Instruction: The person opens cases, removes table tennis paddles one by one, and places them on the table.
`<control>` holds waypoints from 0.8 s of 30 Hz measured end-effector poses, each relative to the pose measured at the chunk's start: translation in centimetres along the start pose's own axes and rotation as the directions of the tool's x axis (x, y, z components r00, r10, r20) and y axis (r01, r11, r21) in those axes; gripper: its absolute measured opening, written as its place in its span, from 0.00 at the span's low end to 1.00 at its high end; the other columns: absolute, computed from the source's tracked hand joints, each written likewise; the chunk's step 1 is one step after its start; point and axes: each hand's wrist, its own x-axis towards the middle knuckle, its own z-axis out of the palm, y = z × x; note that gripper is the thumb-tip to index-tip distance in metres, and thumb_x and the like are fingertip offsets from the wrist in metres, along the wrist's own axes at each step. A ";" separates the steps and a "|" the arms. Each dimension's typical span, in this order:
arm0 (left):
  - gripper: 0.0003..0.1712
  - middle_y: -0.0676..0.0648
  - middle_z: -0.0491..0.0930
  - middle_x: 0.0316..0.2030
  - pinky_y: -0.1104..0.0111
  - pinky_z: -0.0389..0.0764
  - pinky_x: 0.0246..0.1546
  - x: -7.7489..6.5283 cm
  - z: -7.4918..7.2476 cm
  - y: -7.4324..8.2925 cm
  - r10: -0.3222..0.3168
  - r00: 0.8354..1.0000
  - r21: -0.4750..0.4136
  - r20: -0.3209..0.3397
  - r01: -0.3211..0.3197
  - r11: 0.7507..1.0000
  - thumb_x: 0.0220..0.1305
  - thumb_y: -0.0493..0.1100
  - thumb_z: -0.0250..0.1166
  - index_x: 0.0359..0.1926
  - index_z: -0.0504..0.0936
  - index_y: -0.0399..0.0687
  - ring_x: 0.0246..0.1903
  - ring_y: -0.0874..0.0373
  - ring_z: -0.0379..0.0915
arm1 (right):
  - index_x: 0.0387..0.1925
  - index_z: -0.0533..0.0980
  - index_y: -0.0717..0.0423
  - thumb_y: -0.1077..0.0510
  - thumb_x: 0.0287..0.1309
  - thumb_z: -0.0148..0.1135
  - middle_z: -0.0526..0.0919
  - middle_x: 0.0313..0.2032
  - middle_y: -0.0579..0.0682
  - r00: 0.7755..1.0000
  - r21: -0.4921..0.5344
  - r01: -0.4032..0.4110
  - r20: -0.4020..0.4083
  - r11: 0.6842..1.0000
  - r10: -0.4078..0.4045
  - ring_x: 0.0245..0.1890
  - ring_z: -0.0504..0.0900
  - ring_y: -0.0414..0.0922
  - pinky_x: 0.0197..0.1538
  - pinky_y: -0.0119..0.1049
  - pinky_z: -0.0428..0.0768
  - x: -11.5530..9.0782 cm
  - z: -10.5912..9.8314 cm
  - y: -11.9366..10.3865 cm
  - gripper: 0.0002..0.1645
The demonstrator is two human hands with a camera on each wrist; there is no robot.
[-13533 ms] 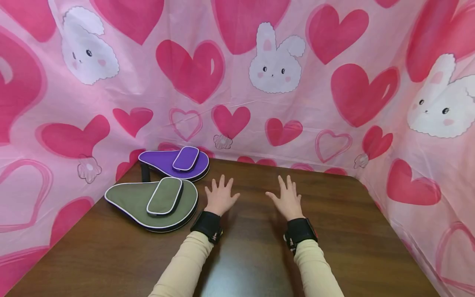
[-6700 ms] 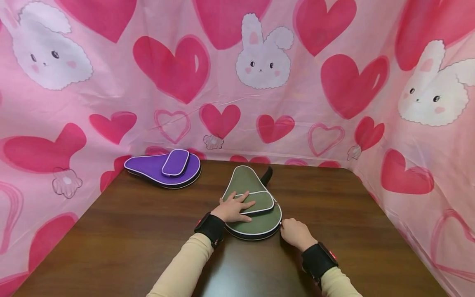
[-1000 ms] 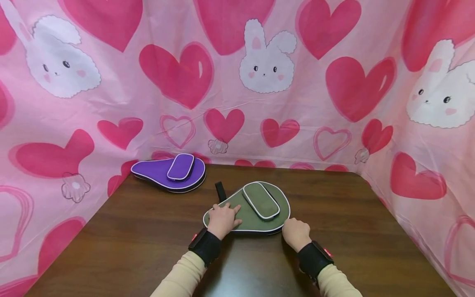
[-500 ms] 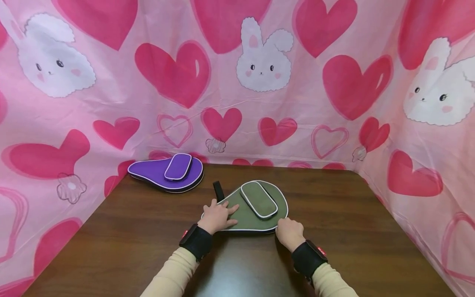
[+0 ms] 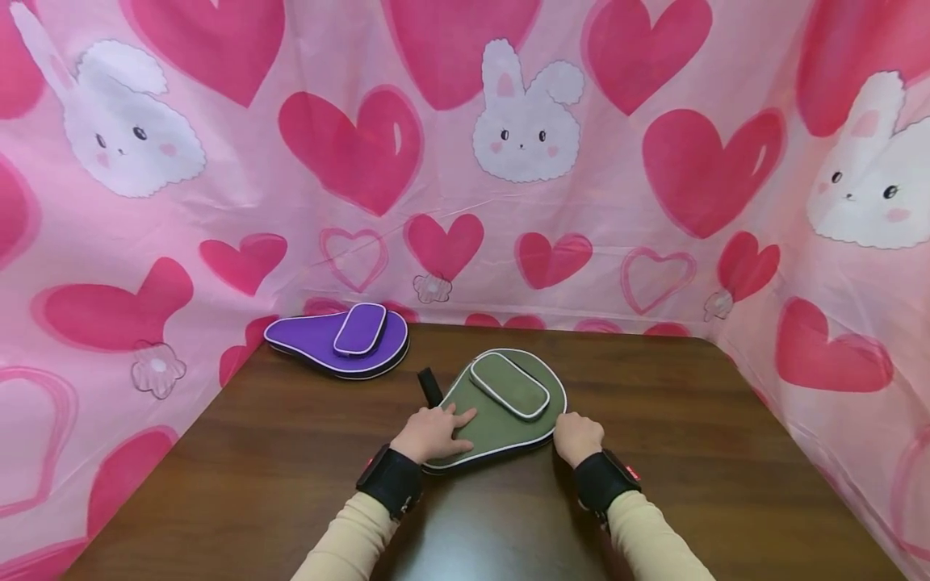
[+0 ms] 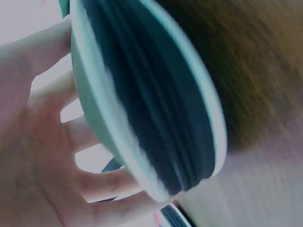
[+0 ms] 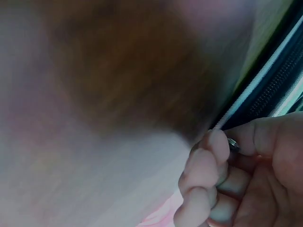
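Note:
An olive green table tennis paddle case (image 5: 494, 411) with white piping lies flat on the table, its narrow end pointing to the front left. My left hand (image 5: 430, 436) rests on that narrow end with fingers spread over the top; the left wrist view shows the dark zipped side (image 6: 147, 94) of the case beside the fingers. At the wide end's right edge, my right hand (image 5: 578, 438) pinches a small metal zipper pull (image 7: 233, 144) between thumb and curled fingers. The zipper teeth (image 7: 277, 82) run along the dark side just beyond those fingers.
A purple paddle case (image 5: 312, 337) with the same shape lies at the back left of the wooden table (image 5: 690, 484). A black strap (image 5: 430, 387) sticks out behind the green case. Pink heart-and-bunny cloth (image 5: 450, 186) walls in the back and sides.
The green case has come from the left to the middle and been turned. In the last half second its narrow end swings toward the front, both hands staying on it. The purple case stays.

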 end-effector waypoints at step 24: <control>0.36 0.40 0.82 0.45 0.59 0.77 0.33 0.7 0.6 1.4 -0.113 0.993 0.109 -0.037 0.117 0.987 0.55 0.62 0.69 0.63 0.77 0.56 0.44 0.48 0.79 | 0.21 0.78 0.65 0.63 0.58 0.57 0.82 0.25 0.60 0.995 -0.006 0.095 -0.036 0.995 -0.095 0.27 0.83 0.59 0.28 0.52 0.79 -1.0 0.0 -1.3 0.12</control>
